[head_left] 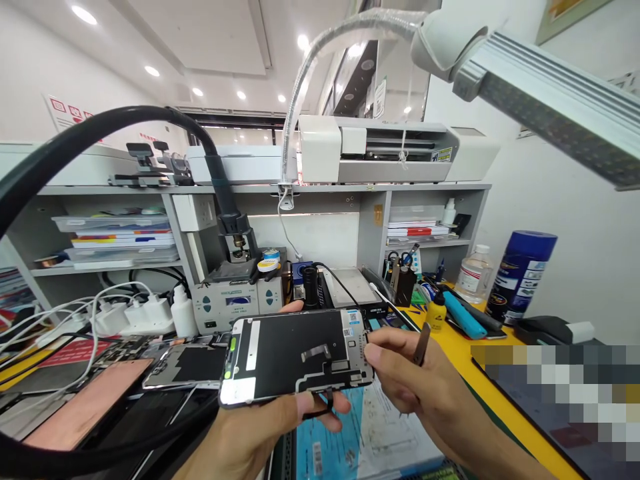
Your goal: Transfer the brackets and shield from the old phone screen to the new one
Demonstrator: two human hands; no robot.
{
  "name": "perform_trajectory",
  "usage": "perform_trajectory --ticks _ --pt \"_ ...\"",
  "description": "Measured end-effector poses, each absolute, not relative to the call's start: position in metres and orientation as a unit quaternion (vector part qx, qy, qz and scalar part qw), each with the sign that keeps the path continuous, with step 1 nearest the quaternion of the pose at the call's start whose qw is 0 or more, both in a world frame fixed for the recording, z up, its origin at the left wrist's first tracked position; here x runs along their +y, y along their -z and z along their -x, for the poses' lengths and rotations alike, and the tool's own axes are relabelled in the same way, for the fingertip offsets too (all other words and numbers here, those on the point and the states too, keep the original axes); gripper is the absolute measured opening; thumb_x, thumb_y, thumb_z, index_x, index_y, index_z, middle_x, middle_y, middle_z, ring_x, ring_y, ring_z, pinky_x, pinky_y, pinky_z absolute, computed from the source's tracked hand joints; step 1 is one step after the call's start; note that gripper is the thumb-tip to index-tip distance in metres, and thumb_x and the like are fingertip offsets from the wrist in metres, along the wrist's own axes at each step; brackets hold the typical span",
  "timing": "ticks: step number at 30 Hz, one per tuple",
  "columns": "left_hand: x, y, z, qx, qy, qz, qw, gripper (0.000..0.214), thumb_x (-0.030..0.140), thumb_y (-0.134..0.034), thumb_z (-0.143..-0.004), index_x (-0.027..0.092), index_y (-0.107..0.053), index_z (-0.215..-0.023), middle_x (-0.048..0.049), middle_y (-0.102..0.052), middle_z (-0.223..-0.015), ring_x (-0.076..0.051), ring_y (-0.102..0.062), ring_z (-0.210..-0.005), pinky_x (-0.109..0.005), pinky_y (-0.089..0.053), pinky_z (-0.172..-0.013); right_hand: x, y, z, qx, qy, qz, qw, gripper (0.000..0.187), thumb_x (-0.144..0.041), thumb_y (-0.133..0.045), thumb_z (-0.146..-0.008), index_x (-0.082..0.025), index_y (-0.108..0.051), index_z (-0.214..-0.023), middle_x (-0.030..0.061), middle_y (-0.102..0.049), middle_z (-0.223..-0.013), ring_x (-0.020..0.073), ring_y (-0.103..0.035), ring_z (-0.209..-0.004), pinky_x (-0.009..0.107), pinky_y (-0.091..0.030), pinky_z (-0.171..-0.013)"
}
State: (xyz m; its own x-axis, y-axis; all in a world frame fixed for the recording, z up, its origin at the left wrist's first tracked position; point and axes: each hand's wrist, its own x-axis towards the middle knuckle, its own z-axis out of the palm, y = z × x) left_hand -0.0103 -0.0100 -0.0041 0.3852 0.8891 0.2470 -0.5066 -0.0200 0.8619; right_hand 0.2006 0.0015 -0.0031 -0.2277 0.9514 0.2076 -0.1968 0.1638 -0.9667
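My left hand (pixel 265 423) grips a phone screen (pixel 285 350) from below and behind, its fingertips showing past both long edges. The screen's back side faces me, black with a metal frame, small stickers and a flex cable (pixel 316 352) lying across it. A black cable loop hangs from its lower edge by my left fingers. My right hand (pixel 425 383) is at the screen's right end, thumb and index finger touching that edge. Out of the same hand sticks the dark flat end of what looks like a pair of tweezers (pixel 423 343); its tip is hidden.
A blue-and-white box or sheet (pixel 370 427) lies below my hands. Phone parts (pixel 187 367) and white cables and chargers (pixel 145 317) crowd the left. A soldering station (pixel 233 303) stands behind. Bottles, a spray can (pixel 523 277) and a dark, partly blurred screen (pixel 550 407) are right.
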Motion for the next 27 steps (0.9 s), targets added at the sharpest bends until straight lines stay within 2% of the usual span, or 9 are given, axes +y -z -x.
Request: perform_trajectory --ticks 6,10,11,13,15,17,20,23,27 --pt "-0.011 0.002 0.01 0.214 -0.512 -0.51 0.657 0.068 0.017 -0.061 -0.087 0.027 -0.038 -0.15 -0.0121 -0.072 -0.111 -0.027 -0.069 -0.088 -0.04 -0.056 -0.074 0.003 0.002 -0.199 -0.547 -0.56 0.346 0.517 0.031 -0.046 -0.071 -0.086 -0.017 -0.065 -0.082 -0.0107 -0.03 -0.049 0.0052 -0.02 -0.044 0.021 -0.017 -0.042" --pt "-0.007 0.001 0.008 0.215 -0.503 -0.52 0.655 0.055 0.026 -0.064 -0.087 0.019 -0.054 -0.14 -0.0144 -0.074 -0.107 -0.029 -0.067 -0.092 -0.041 -0.057 -0.073 0.007 0.005 -0.197 -0.553 -0.548 0.37 0.507 0.033 -0.049 -0.068 -0.087 -0.017 -0.064 -0.087 -0.0117 -0.026 -0.049 0.0056 -0.017 -0.044 0.021 -0.016 -0.041" --pt "-0.006 0.002 0.007 0.222 -0.496 -0.517 0.661 0.048 0.028 -0.063 -0.088 0.017 -0.06 -0.134 -0.0147 -0.074 -0.105 -0.029 -0.067 -0.092 -0.04 -0.057 -0.073 0.008 0.006 -0.196 -0.56 -0.529 0.383 0.51 0.033 -0.05 -0.067 -0.088 -0.017 -0.064 -0.089 -0.0113 -0.028 -0.05 0.0056 -0.017 -0.044 0.021 -0.017 -0.04" --pt "-0.004 0.003 0.006 0.254 -0.48 -0.511 0.667 0.035 0.033 -0.06 -0.09 0.014 -0.072 -0.117 -0.0141 -0.076 -0.1 -0.027 -0.068 -0.088 -0.039 -0.057 -0.077 0.007 0.009 -0.195 -0.582 -0.451 0.413 0.535 0.032 -0.048 -0.067 -0.088 -0.018 -0.064 -0.096 -0.0079 -0.041 -0.057 0.0062 -0.026 -0.045 0.02 -0.023 -0.041" --pt "-0.002 0.004 0.006 0.296 -0.469 -0.522 0.648 0.032 0.036 -0.059 -0.091 0.013 -0.077 -0.104 -0.0126 -0.077 -0.093 -0.027 -0.069 -0.086 -0.04 -0.055 -0.085 0.005 0.012 -0.195 -0.611 -0.322 0.43 0.582 0.028 -0.043 -0.067 -0.088 -0.02 -0.063 -0.103 -0.0029 -0.052 -0.072 0.0083 -0.039 -0.051 0.021 -0.032 -0.044" --pt "-0.002 0.006 0.006 0.325 -0.468 -0.554 0.607 0.033 0.039 -0.059 -0.091 0.014 -0.079 -0.098 -0.0114 -0.078 -0.089 -0.028 -0.07 -0.087 -0.043 -0.052 -0.092 0.001 0.014 -0.194 -0.651 -0.218 0.416 0.597 0.02 -0.036 -0.066 -0.089 -0.022 -0.064 -0.103 -0.0009 -0.053 -0.078 0.0109 -0.048 -0.058 0.021 -0.038 -0.047" --pt "-0.004 0.008 0.006 0.347 -0.48 -0.605 0.531 0.032 0.042 -0.059 -0.09 0.017 -0.08 -0.088 -0.0097 -0.078 -0.088 -0.029 -0.071 -0.09 -0.043 -0.051 -0.095 -0.004 0.015 -0.19 -0.713 -0.217 0.395 0.537 0.015 -0.031 -0.065 -0.089 -0.022 -0.066 -0.102 -0.0021 -0.051 -0.072 0.0115 -0.05 -0.056 0.021 -0.039 -0.046" --pt "-0.008 0.007 0.006 0.374 -0.474 -0.648 0.464 0.032 0.043 -0.06 -0.09 0.021 -0.079 -0.077 -0.0064 -0.079 -0.091 -0.027 -0.07 -0.096 -0.036 -0.051 -0.095 -0.007 0.015 -0.184 -0.732 -0.237 0.404 0.495 0.013 -0.028 -0.064 -0.089 -0.021 -0.069 -0.099 -0.0041 -0.049 -0.064 0.0104 -0.046 -0.05 0.021 -0.038 -0.044" --pt "-0.013 0.002 0.007 0.387 -0.438 -0.66 0.472 0.03 0.042 -0.057 -0.091 0.024 -0.079 -0.083 -0.0023 -0.08 -0.088 -0.024 -0.072 -0.093 -0.031 -0.054 -0.092 -0.008 0.012 -0.183 -0.774 -0.118 0.352 0.513 0.006 -0.016 -0.064 -0.087 -0.018 -0.07 -0.086 -0.0021 -0.056 -0.061 0.0108 -0.049 -0.049 0.022 -0.038 -0.044"
